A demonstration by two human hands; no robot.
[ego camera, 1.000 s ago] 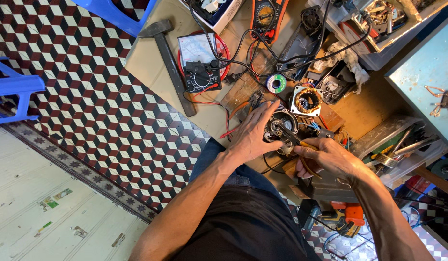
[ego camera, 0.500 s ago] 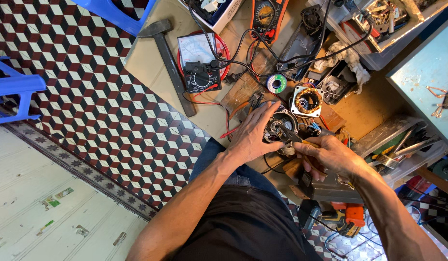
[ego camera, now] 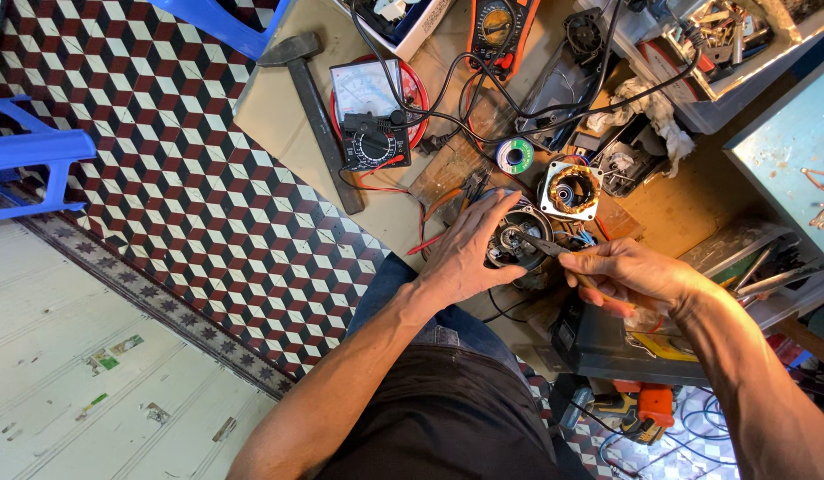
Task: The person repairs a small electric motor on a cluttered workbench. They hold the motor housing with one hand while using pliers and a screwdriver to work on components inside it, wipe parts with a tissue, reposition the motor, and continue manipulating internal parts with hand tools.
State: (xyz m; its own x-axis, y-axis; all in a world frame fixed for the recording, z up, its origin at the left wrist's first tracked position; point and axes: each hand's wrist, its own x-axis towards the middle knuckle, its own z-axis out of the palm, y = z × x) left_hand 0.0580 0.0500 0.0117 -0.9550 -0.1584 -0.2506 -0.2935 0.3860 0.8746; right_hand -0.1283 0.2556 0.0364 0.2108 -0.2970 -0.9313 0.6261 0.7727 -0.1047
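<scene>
My left hand [ego camera: 470, 253] cups a round dark motor housing [ego camera: 516, 238] on the wooden workbench, fingers wrapped over its left side. My right hand [ego camera: 630, 274] grips long-nose pliers [ego camera: 541, 244] with orange handles, the tips reaching into the housing's open top. Just behind it sits a square motor stator with copper windings [ego camera: 572, 189]. A small spool of solder wire [ego camera: 516, 155] lies further back.
An analog multimeter [ego camera: 374, 116] with red and black leads, a hammer [ego camera: 316, 93], a second meter [ego camera: 499, 27], tangled cables and a parts tray [ego camera: 723, 44] crowd the bench. A blue plastic chair [ego camera: 29, 160] stands on the patterned tile floor. A dark box [ego camera: 607, 342] sits under my right wrist.
My right hand has shifted slightly right and back from the housing, with the pliers' tips still at its opening. My left hand stays on the housing.
</scene>
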